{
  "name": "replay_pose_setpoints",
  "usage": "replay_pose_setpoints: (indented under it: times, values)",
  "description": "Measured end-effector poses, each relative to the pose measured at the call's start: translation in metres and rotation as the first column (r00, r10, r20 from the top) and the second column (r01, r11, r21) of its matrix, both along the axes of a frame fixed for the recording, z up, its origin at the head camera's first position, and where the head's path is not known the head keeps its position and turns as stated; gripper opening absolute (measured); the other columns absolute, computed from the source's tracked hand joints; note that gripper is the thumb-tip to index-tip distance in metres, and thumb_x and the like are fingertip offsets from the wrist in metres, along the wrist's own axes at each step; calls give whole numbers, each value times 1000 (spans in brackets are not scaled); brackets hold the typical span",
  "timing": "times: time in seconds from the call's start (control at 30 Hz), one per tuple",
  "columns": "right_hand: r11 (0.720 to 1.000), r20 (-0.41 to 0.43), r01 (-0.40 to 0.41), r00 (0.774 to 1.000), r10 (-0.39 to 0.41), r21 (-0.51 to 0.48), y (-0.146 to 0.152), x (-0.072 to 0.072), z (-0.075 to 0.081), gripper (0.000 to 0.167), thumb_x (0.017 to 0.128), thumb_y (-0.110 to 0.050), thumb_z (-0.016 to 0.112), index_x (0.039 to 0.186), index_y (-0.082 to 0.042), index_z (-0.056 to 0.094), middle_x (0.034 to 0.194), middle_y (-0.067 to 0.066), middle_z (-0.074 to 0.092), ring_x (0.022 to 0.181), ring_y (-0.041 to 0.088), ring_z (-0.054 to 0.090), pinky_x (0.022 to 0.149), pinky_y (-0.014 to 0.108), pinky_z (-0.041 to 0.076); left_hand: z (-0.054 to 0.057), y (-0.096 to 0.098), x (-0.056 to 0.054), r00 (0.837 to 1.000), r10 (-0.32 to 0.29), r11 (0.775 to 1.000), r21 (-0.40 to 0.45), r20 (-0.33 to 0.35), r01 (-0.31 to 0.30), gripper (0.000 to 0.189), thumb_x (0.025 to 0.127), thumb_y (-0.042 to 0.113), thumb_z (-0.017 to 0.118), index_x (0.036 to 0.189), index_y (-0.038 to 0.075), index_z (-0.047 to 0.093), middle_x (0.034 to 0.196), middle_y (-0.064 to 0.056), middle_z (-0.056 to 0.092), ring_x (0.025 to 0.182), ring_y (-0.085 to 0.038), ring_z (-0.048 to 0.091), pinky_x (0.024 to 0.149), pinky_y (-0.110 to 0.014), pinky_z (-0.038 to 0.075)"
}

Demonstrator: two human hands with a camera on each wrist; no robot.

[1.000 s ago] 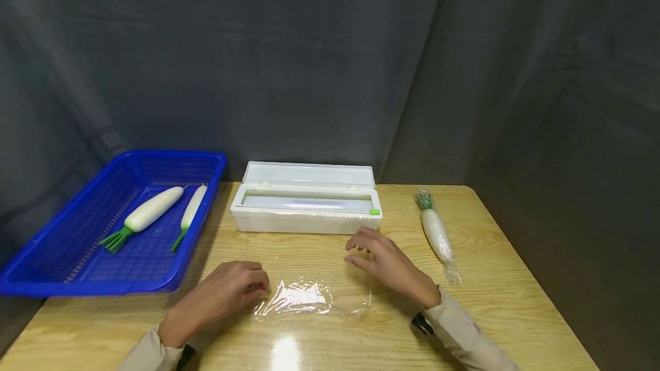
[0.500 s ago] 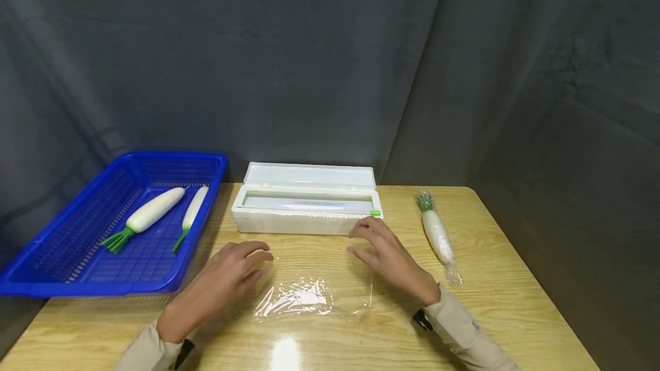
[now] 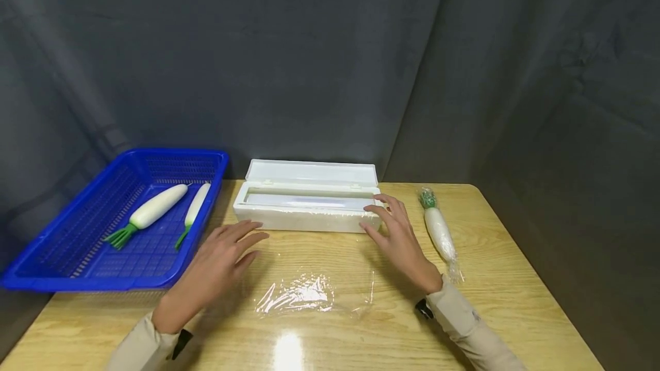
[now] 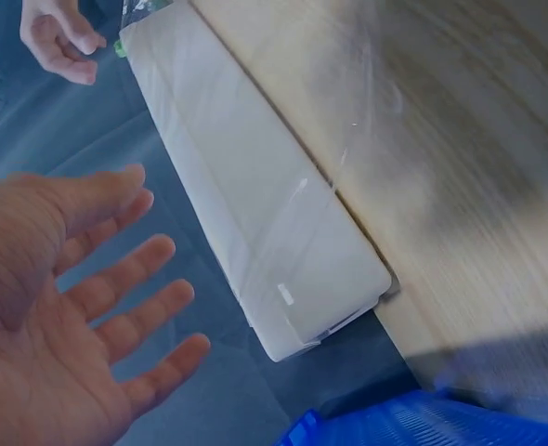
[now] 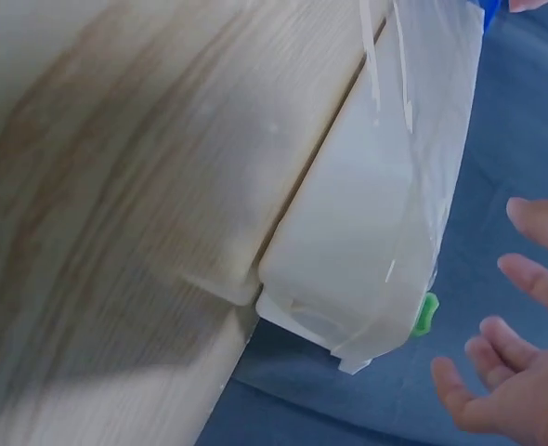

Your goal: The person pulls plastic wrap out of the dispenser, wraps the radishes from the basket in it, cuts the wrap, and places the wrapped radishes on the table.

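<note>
A white cling film dispenser (image 3: 304, 220) stands at the back of the table with its lid raised and a roll inside. Clear film (image 3: 296, 295) hangs over its front and lies wrinkled on the wood. My right hand (image 3: 399, 239) is at the dispenser's right end, fingers spread and bent, overlapping its corner in the head view. The green slide cutter (image 5: 425, 314) at that end shows in the right wrist view. My left hand (image 3: 219, 262) is left of the film, fingers spread, with nothing in it; the left wrist view shows its palm (image 4: 42, 372) beside the dispenser.
A blue plastic basket (image 3: 98, 283) on the left holds two white radishes (image 3: 158, 206) with green tops. At the right lies a radish wrapped in film (image 3: 439, 232). Dark curtains (image 3: 309, 62) hang behind the wooden table (image 3: 412, 325).
Both hands have moved forward toward the dispenser. My left hand's fingers have unbent and left the film's edge; my right hand has come up to the dispenser's right end.
</note>
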State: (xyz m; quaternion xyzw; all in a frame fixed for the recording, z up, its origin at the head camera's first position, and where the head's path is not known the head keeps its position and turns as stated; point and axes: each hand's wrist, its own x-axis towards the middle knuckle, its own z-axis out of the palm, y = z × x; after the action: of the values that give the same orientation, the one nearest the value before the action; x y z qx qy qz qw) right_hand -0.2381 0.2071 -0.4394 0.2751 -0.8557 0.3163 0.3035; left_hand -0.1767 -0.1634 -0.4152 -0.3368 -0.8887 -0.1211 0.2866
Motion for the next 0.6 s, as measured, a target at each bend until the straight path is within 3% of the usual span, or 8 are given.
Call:
replay_pose_setpoints:
  times: [0.2, 0.33, 0.47, 0.6]
  values:
    - [1000, 39, 29, 999, -28, -10, 4, -5, -1, 39, 85, -9, 87, 120, 2, 72, 142, 30, 55, 134, 48, 49, 103, 64, 48, 8, -7, -1, 998, 47, 997, 63, -41, -44, 40, 80, 5, 87, 118, 8, 75, 126, -17, 71, 116, -38, 68, 88, -56, 53]
    - [998, 107, 49, 993, -46, -25, 7, -6, -1, 50, 87, -12, 86, 131, 2, 66, 147, 28, 52, 139, 46, 48, 106, 62, 48, 15, -16, -1, 995, 70, 994, 85, -66, -64, 42, 78, 3, 87, 117, 8, 75, 125, -16, 72, 115, -38, 69, 88, -58, 53]
    - [995, 189, 78, 980, -66, -59, 11, -9, -2, 68, 89, -15, 85, 145, 6, 54, 150, 27, 49, 141, 45, 46, 114, 61, 42, 23, -24, -1, 993, 90, 992, 91, -75, -83, 39, 81, 2, 85, 118, 7, 75, 123, -16, 73, 113, -36, 69, 86, -59, 54]
    - [993, 272, 98, 959, -78, -63, 14, -10, -3, 73, 92, -19, 82, 150, 8, 47, 155, 28, 44, 145, 46, 43, 118, 60, 38, 29, -30, 0, 992, 110, 990, 97, -64, -103, 36, 83, 2, 83, 118, 6, 74, 122, -16, 73, 111, -36, 69, 85, -56, 52]
